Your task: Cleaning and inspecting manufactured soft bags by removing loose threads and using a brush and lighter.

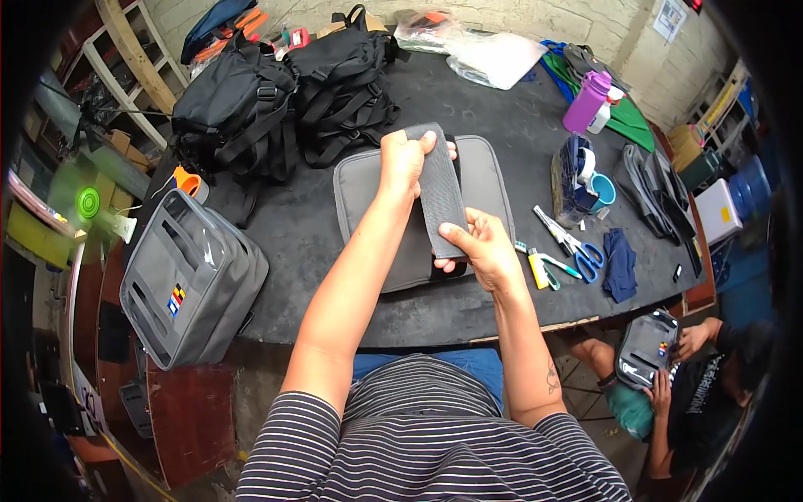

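A grey zippered bag point(368, 209) lies flat on the black table in front of me. Above it I hold a wide dark grey fabric strip point(441, 191), slanted from upper left to lower right. My left hand point(401, 164) pinches its far end, thumb on top. At the near end, my right hand point(487, 251) grips it with the thumb on the face and the fingers underneath. A black band point(452, 142) shows on the bag behind the strip; whether the two are joined is hidden.
A grey bag with a clear window point(196, 280) stands at the left table edge, black bags point(288, 100) behind. To the right lie blue-handled scissors point(588, 261), a yellow cutter point(537, 272), a tape holder point(573, 180) and a purple bottle point(588, 102). A seated person point(690, 393) handles another bag.
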Demonstrator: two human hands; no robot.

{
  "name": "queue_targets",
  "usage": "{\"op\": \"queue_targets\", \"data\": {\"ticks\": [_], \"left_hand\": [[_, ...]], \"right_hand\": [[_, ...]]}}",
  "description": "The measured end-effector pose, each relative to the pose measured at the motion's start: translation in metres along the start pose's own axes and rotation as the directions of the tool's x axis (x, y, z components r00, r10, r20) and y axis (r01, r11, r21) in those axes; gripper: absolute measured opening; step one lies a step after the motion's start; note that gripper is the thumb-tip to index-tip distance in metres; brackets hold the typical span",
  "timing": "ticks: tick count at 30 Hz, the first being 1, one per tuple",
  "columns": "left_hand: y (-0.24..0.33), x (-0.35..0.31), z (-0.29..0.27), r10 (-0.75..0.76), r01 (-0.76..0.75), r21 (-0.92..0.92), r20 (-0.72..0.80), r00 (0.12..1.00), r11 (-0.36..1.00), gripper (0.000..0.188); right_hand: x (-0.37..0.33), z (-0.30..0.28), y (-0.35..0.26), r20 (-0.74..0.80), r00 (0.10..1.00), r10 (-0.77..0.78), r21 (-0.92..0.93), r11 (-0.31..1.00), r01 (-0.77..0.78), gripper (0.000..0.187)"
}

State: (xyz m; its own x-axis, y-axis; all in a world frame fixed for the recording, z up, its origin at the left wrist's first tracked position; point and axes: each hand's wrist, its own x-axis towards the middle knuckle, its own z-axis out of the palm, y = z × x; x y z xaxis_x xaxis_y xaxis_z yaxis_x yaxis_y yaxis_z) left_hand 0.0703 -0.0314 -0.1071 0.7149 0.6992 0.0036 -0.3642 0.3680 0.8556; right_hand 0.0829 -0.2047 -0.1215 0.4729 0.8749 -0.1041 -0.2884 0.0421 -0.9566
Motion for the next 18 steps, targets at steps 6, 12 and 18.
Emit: {"op": "queue_targets", "data": {"ticks": [6, 12, 18], "left_hand": [[-0.004, 0.003, -0.007, 0.025, -0.020, 0.118, -0.039, 0.999, 0.993, 0.019], [-0.019, -0.004, -0.060, -0.161, 0.185, 0.229, -0.121, 0.980, 0.956, 0.049], [-0.040, -0.111, -0.037, 0.153, -0.123, 0.378, -0.050, 0.987, 0.918, 0.080]], "right_hand": [[0.011, 0.001, 0.001, 0.026, 0.999, 0.038, 0.010, 0.999, -0.038, 0.023], [0.048, -0.010, -0.030, 0.203, 0.979, -0.022, 0.258, 0.966, -0.031, 0.025], [0.090, -0.010, -0.044, 0.221, 0.974, 0.047, 0.341, 0.932, -0.122, 0.025]]}}
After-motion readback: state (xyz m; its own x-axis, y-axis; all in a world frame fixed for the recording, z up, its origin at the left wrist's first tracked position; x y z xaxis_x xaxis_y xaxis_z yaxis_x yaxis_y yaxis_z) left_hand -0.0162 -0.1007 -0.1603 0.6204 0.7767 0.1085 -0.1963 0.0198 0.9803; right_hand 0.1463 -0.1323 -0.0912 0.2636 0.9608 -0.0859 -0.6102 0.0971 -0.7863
